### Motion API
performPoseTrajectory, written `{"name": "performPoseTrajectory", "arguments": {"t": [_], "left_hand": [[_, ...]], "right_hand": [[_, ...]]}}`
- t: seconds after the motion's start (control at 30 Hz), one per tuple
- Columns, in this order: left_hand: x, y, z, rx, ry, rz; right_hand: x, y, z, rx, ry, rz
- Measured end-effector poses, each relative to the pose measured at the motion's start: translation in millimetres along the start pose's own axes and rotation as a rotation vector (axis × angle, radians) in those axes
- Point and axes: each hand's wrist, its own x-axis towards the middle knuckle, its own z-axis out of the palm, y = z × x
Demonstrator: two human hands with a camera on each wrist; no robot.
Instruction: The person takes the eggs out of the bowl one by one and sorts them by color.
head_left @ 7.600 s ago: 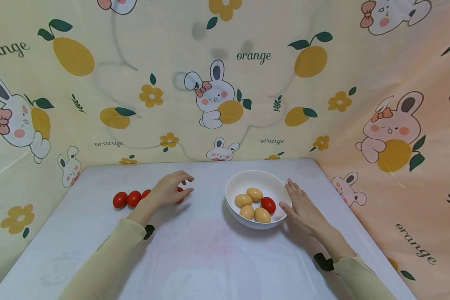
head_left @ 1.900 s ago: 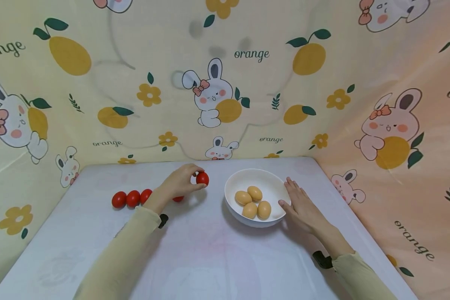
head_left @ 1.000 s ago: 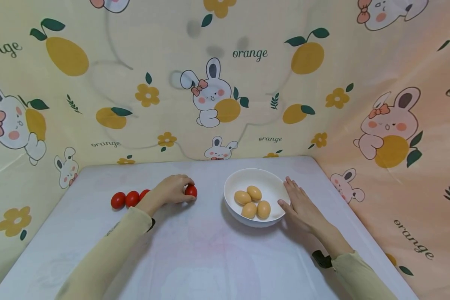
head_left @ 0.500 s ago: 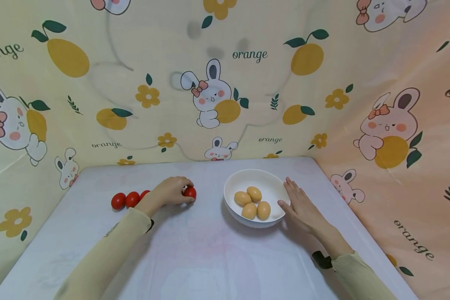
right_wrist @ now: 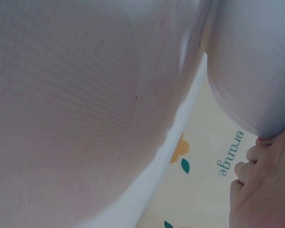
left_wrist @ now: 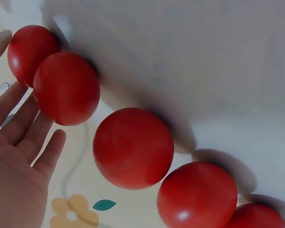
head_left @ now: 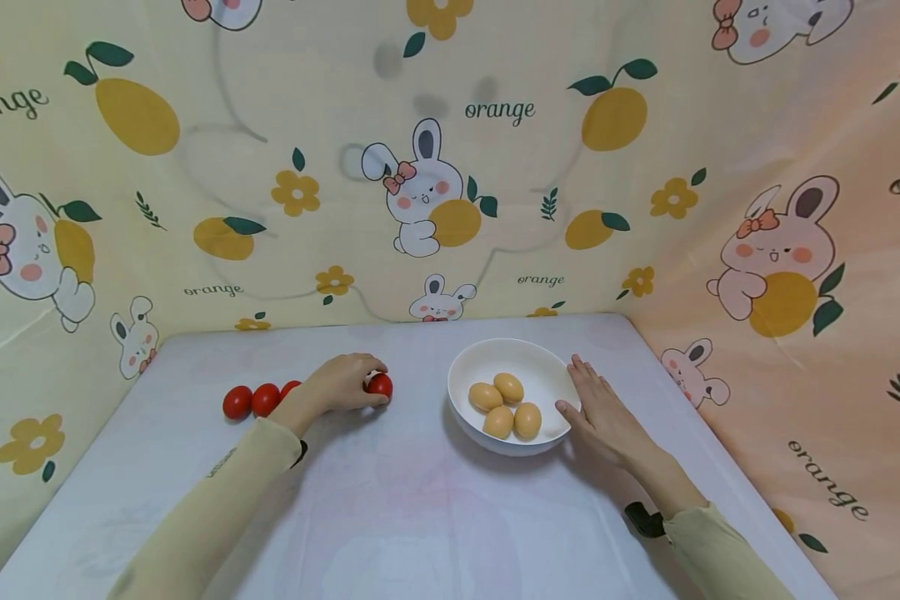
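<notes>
On the left of the table, my left hand (head_left: 341,382) holds a red egg (head_left: 380,385) between thumb and fingers at the right end of a row. In the left wrist view that egg (left_wrist: 32,50) sits beside another red egg (left_wrist: 66,88), with more behind. Part of the row is hidden under my hand and wrist in the head view; a red egg (head_left: 237,402) marks its left end. My right hand (head_left: 607,417) lies with straight fingers against the right side of a white bowl (head_left: 465,367). Several light-brown eggs (head_left: 527,420) lie in the bowl.
A white-covered table (head_left: 420,517) bears everything. Behind it and at both sides hang cream sheets (head_left: 330,100) printed with rabbits and oranges. Dark straps (head_left: 645,520) sit on the wrists.
A red egg that lay in the bowl has been carried left by my left hand and lowered to the row's right end. My right hand has stayed at the bowl.
</notes>
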Motion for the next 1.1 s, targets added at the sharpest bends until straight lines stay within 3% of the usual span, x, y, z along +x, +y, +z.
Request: {"name": "performPoseTrajectory", "arguments": {"t": [0.23, 0.8, 1.1], "left_hand": [[0.2, 5.4, -0.8, -0.024, 0.060, 0.012], [11.3, 40.1, 4.0, -0.104, 0.396, 0.192], [25.1, 71.1, 10.4, -0.147, 0.465, 0.276]], "right_hand": [[-0.2, -1.2, 0.2, -0.009, -0.005, 0.005], [-0.6, -0.3, 1.6, 0.003, 0.005, -0.001], [-0.5, -0.8, 1.6, -0.002, 0.013, -0.005]]}}
